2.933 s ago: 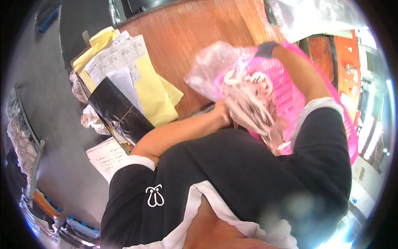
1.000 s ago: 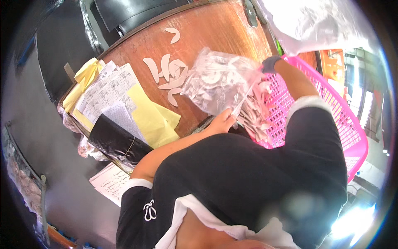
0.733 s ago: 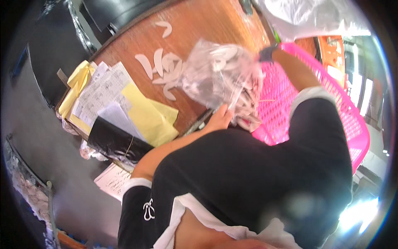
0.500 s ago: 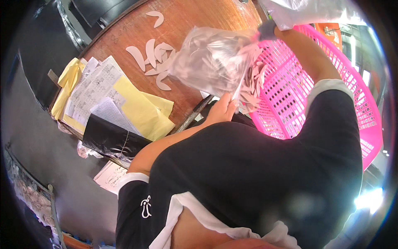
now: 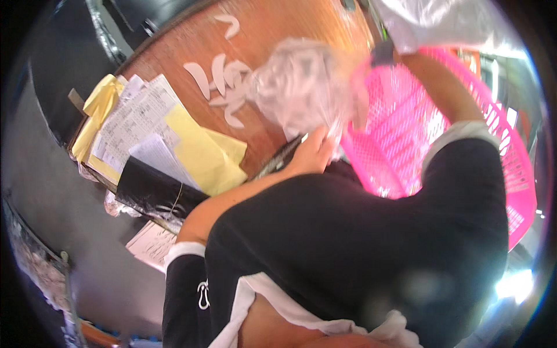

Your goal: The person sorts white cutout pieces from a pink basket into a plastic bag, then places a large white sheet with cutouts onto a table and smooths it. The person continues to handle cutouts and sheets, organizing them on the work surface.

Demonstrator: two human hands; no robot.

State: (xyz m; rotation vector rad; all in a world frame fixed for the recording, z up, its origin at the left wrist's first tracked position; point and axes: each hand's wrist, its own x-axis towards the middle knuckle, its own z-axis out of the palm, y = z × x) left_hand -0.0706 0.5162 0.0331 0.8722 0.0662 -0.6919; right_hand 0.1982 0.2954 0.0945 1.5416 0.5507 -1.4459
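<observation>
A clear plastic bag (image 5: pixel 299 87) with pale pink pieces inside lies on the wooden table, its mouth toward the pink basket. My left hand (image 5: pixel 313 152) is closed on the near edge of the bag's mouth, fingers pinched on the film. My right hand (image 5: pixel 380 55), dark-covered at the fingers, is at the far side of the mouth; motion smears its fingertips, so its grip cannot be made out. Blurred pinkish pieces (image 5: pixel 360 104) show at the bag's opening. Left of the bag, several curved pale pieces (image 5: pixel 223 81) lie loose in a cluster.
The pink plastic basket (image 5: pixel 377 162) stands right of the wooden table (image 5: pixel 261 29). Papers and yellow sheets (image 5: pixel 200 151) lie at the table's left, beside a black wrapped bundle (image 5: pixel 151 188). One more curved piece (image 5: pixel 229 26) sits farther back. Another plastic bag (image 5: pixel 447 23) is at the far right.
The pieces heaped at the bag's mouth now show far less over the basket, and the bag looks rounder. My left hand keeps its hold. The whole view has shifted slightly.
</observation>
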